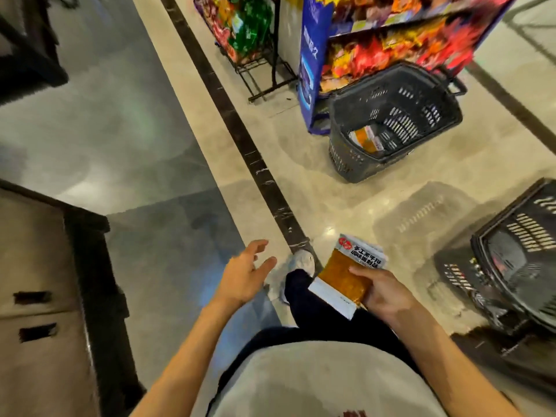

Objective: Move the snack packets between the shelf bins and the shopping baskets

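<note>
My right hand (pixel 383 291) grips a small stack of orange and silver snack packets (pixel 346 275) low in the view, above my leg. My left hand (pixel 245 275) hangs empty beside it with its fingers spread and relaxed. A dark shopping basket (pixel 427 85) stands on the floor ahead on the right, with a few orange packets (pixel 365 139) lying in its bottom. A second dark basket (pixel 517 260) sits at the right edge, close to my right hand; its contents are blurred. Behind the far basket a display shelf bin (pixel 391 52) holds colourful snack packets.
A black wire rack (pixel 249 40) of bagged snacks stands at the top centre, left of the blue display stand (pixel 310 70). A dark-edged counter (pixel 45 281) runs along the left. A black floor stripe (pixel 240 130) crosses the pale tiles.
</note>
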Demonstrator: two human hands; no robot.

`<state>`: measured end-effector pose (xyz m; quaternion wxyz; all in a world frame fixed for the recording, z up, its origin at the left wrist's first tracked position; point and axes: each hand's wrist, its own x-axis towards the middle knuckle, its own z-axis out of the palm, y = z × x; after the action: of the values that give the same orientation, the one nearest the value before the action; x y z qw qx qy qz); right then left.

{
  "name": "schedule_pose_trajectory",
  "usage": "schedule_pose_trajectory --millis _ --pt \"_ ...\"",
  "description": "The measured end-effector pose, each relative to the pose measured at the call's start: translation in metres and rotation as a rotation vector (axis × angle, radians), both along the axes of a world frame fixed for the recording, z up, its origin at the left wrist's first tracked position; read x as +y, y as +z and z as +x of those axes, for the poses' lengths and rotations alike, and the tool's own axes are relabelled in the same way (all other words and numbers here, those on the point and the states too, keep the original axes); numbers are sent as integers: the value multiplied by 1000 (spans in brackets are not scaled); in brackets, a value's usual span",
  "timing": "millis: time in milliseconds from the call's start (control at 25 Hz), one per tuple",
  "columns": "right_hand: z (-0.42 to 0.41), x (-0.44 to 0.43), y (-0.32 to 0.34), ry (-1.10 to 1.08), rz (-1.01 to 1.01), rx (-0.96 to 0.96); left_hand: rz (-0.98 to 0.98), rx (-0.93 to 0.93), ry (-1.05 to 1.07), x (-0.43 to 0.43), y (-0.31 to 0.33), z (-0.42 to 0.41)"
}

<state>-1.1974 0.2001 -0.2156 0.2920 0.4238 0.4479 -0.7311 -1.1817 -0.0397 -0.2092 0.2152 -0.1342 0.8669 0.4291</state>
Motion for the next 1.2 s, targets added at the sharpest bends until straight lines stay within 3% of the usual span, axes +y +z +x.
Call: schedule_pose_trajectory --millis 440,720,960,1200 --pt "-271 3 12 -139 -8 70 80 -57 -40 -4 6 -254" --pt "-365 24 -9 -583 -36 9 41 -54 -505 53 4 -488" --pt "-416 61 -41 -826 -47 -70 -72 -8 -842 142 -24 -627" --pt "-500 122 -129 -742 42 -36 -187 33 -934 220 -127 -698"
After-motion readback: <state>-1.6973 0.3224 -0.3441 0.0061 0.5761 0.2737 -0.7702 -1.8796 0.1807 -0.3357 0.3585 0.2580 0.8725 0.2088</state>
